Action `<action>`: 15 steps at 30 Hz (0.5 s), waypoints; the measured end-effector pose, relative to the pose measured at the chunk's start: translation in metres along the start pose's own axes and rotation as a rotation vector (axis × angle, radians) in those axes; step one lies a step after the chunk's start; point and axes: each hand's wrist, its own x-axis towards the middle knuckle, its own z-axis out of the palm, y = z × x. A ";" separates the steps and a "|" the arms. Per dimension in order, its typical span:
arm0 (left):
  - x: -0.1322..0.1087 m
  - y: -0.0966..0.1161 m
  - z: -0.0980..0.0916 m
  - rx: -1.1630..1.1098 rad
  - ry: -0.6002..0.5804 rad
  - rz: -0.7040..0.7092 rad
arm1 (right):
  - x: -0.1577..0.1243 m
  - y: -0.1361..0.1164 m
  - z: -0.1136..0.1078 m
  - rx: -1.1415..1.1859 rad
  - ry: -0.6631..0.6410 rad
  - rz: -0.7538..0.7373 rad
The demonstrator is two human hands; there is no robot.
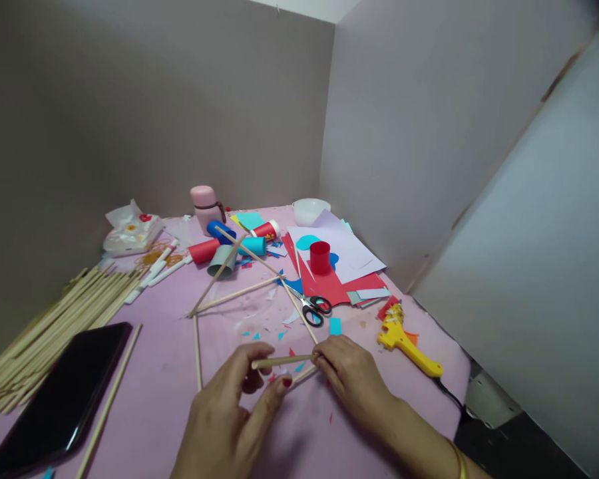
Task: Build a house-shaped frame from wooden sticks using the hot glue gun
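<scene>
A frame of thin wooden sticks (239, 291), joined at their ends, stands on the pink tabletop in front of me. My right hand (352, 372) pinches the near right corner of the frame, where a short stick (283, 360) meets it. That stick points left towards my left hand (237, 406). The thumb and index finger of my left hand are apart around the free end of the stick, which lies by the index finger. Whether it touches that finger I cannot tell. Black-handled scissors (313, 311) lie beyond my right hand.
A yellow glue gun (409, 346) lies right, its cord running off the table edge. A stick bundle (54, 326) and a black phone (62, 399) lie left. Further back are paper tubes (204, 251), coloured paper (337, 243), a pink flask (207, 206) and a bowl (311, 211).
</scene>
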 end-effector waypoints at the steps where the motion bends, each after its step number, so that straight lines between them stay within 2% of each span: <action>1: -0.006 -0.009 0.006 0.063 -0.023 0.035 | -0.001 0.001 0.000 0.008 0.004 0.000; 4: -0.022 -0.036 0.027 0.252 -0.148 0.066 | -0.002 0.002 0.001 0.032 0.012 0.009; 7: -0.031 -0.054 0.041 0.306 -0.239 0.039 | -0.002 0.001 0.000 0.051 0.022 0.021; 15: -0.055 -0.069 0.033 0.237 -0.287 0.096 | -0.023 -0.004 -0.001 0.159 0.008 0.034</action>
